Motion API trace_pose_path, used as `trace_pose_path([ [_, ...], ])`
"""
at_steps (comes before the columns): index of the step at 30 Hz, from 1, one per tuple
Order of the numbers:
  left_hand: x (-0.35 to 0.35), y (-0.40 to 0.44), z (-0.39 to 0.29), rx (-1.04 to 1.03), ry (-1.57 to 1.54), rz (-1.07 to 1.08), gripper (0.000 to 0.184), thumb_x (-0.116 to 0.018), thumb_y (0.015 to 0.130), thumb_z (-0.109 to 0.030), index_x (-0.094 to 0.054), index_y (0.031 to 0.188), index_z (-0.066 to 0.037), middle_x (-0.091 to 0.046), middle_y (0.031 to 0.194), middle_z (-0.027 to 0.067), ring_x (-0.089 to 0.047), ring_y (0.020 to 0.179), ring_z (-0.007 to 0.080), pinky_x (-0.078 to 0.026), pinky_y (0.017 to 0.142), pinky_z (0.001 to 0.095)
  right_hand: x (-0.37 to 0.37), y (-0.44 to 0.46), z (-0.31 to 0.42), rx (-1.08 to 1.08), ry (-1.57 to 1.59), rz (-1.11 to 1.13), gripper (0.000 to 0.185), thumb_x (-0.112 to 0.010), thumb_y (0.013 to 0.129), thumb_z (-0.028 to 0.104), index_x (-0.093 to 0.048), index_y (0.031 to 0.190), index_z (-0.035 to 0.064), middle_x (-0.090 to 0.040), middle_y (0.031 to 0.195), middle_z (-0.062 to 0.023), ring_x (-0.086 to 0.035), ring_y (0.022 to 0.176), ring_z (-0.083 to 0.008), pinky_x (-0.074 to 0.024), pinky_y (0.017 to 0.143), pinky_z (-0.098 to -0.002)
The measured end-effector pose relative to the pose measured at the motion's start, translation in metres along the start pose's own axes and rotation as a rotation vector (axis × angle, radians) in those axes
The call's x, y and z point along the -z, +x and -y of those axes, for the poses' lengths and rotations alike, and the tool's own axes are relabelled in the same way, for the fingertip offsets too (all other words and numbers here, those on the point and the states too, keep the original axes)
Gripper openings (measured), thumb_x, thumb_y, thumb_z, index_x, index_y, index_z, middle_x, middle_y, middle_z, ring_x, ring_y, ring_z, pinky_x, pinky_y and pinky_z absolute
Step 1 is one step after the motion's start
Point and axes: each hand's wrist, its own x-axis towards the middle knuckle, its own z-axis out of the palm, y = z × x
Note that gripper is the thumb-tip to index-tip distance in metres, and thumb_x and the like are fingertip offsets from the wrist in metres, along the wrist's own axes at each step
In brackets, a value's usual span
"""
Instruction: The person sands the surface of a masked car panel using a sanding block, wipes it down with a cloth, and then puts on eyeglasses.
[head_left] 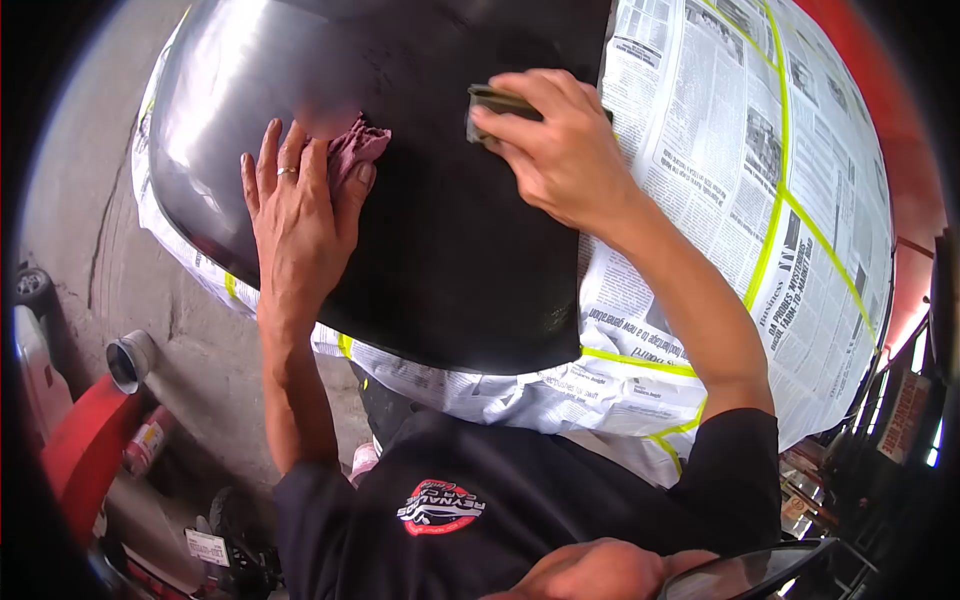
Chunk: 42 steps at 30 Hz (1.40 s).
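A glossy black car panel [440, 230] fills the middle of the head view. On its left side rests my left hand [300, 225], with a crumpled purple cloth [358, 145] held between thumb and forefinger; the other fingers lie stretched on the surface. My right hand [560, 150] is closed round a small dark sanding block [492, 105] with a greyish-green edge, near the panel's right edge. The block's underside is hidden, so I cannot tell whether it touches the panel.
Newspaper sheets [680, 200] joined with yellow tape [778, 200] cover the area around the panel. A grey concrete floor [90, 230] lies to the left, with a red object [95, 445] and a metal can-like cylinder [130, 360]. Cluttered items stand at lower right.
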Motion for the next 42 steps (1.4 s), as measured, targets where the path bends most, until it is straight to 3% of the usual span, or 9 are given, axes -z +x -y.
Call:
trace_pose_path([
  [11,0.001,0.002,0.002,-0.026,0.006,0.03,0.048,-0.057,0.103,-0.036,-0.055,0.143,-0.011,-0.049,0.153,0.0158,-0.036,0.148,0.0398,-0.019,0.123,0.0553,0.002,-0.011,0.003,-0.075,0.074,-0.016,0.031,-0.079,0.078,0.008,-0.077,0.109,0.0114,-0.065,0.124,-0.0082,-0.059,0.116,-0.0308,-0.0462,0.098,-0.0427],
  [14,-0.001,0.003,0.003,-0.023,-0.01,0.036,0.048,-0.056,0.103,-0.035,-0.055,0.143,-0.009,-0.049,0.153,0.0168,-0.037,0.147,0.0395,-0.019,0.123,0.0551,0.034,-0.064,0.004,-0.139,0.041,0.047,0.028,-0.078,0.08,0.01,-0.077,0.107,0.0115,-0.065,0.122,-0.0072,-0.059,0.116,-0.0283,-0.0453,0.099,-0.0426],
  [19,-0.001,0.002,0.005,-0.019,-0.047,0.039,0.05,-0.058,0.102,-0.039,-0.055,0.14,-0.005,-0.048,0.153,0.0163,-0.036,0.148,0.0396,-0.018,0.123,0.0571,0.001,-0.012,0.005,-0.094,0.078,0.035,0.027,-0.077,0.08,0.007,-0.075,0.106,0.0108,-0.064,0.12,-0.0065,-0.058,0.118,-0.0274,-0.0447,0.1,-0.0428],
  [22,-0.002,0.002,0.006,-0.028,-0.01,0.05,0.051,-0.058,0.102,-0.039,-0.055,0.14,-0.005,-0.049,0.153,0.0163,-0.036,0.148,0.0405,-0.018,0.123,0.0577,0.014,-0.043,0.006,-0.133,0.128,-0.049,0.026,-0.077,0.08,0.009,-0.075,0.106,0.0112,-0.064,0.12,-0.0067,-0.058,0.117,-0.0275,-0.0444,0.1,-0.0429],
  [29,-0.005,0.002,0.003,-0.01,-0.023,0.022,0.05,-0.057,0.103,-0.039,-0.055,0.14,-0.005,-0.049,0.153,0.0172,-0.036,0.148,0.0407,-0.018,0.123,0.058,0.003,-0.017,0.003,-0.122,0.077,0.039,0.028,-0.078,0.08,0.011,-0.076,0.108,0.011,-0.063,0.124,-0.0061,-0.058,0.119,-0.0274,-0.0447,0.1,-0.0426],
  [31,-0.004,0.003,0.005,-0.028,-0.022,0.037,0.05,-0.057,0.103,-0.038,-0.055,0.14,-0.005,-0.049,0.153,0.0173,-0.036,0.148,0.0407,-0.018,0.123,0.058,0.011,-0.037,0.004,-0.116,0.07,-0.072,0.017,-0.074,0.081,0.013,-0.075,0.098,0.0132,-0.064,0.115,-0.0043,-0.059,0.114,-0.0254,-0.0466,0.095,-0.0418],
  [35,-0.005,0.004,0.004,-0.024,-0.02,0.056,0.049,-0.057,0.104,-0.037,-0.055,0.141,-0.005,-0.048,0.153,0.0172,-0.036,0.148,0.0406,-0.018,0.123,0.0574,0.023,-0.049,0.01,-0.132,0.033,-0.04,0.015,-0.072,0.082,0.011,-0.075,0.096,0.0132,-0.064,0.114,-0.0033,-0.059,0.113,-0.0247,-0.0465,0.095,-0.0412],
  [36,-0.003,0.004,0.004,-0.023,-0.015,0.061,0.049,-0.057,0.104,-0.036,-0.054,0.141,-0.005,-0.048,0.153,0.0172,-0.036,0.148,0.0406,-0.019,0.123,0.0571,0.016,-0.034,0.006,-0.14,0.106,0.022,0.03,-0.078,0.079,0.009,-0.075,0.108,0.0111,-0.063,0.123,-0.0065,-0.057,0.119,-0.0268,-0.044,0.099,-0.0416],
  [42,-0.003,0.004,0.005,-0.033,0.002,0.082,0.048,-0.056,0.104,-0.035,-0.054,0.141,-0.005,-0.048,0.154,0.0163,-0.035,0.149,0.04,-0.018,0.123,0.0559,0.023,-0.056,0.013,-0.177,0.062,-0.033,0.024,-0.076,0.082,0.013,-0.076,0.106,0.0119,-0.063,0.12,-0.0058,-0.057,0.118,-0.0255,-0.0436,0.1,-0.0415],
])
